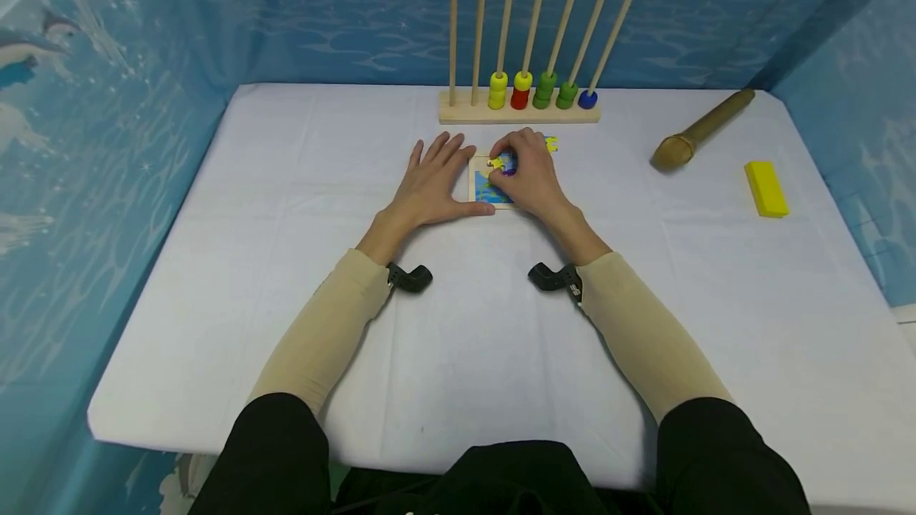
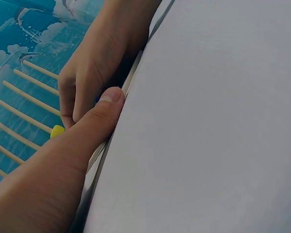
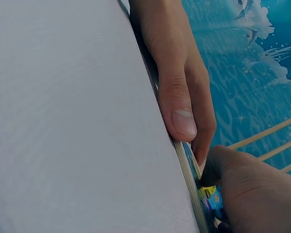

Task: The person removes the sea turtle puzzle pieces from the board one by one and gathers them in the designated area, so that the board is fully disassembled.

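A small jigsaw puzzle board (image 1: 472, 185) with a pale wooden rim and a blue picture lies on the white cloth between both hands. My left hand (image 1: 432, 189) rests at its left side, fingers spread, the thumb along the near edge; in the left wrist view that thumb (image 2: 109, 99) touches the rim. My right hand (image 1: 533, 177) is over the board's right part, pinching a colourful puzzle piece (image 1: 506, 162) between thumb and fingers. This blue and yellow piece (image 3: 211, 196) is partly hidden by the fingers. Beyond the right hand lies a yellow piece (image 1: 551, 144), partly covered.
Behind the board stands a wooden counting rack (image 1: 518, 114) with tall pegs and yellow, red, green and blue beads. To the right lie a brownish-gold stick with a rounded end (image 1: 701, 131) and a yellow block (image 1: 766, 189). Blue patterned curtains (image 1: 343, 30) surround the table.
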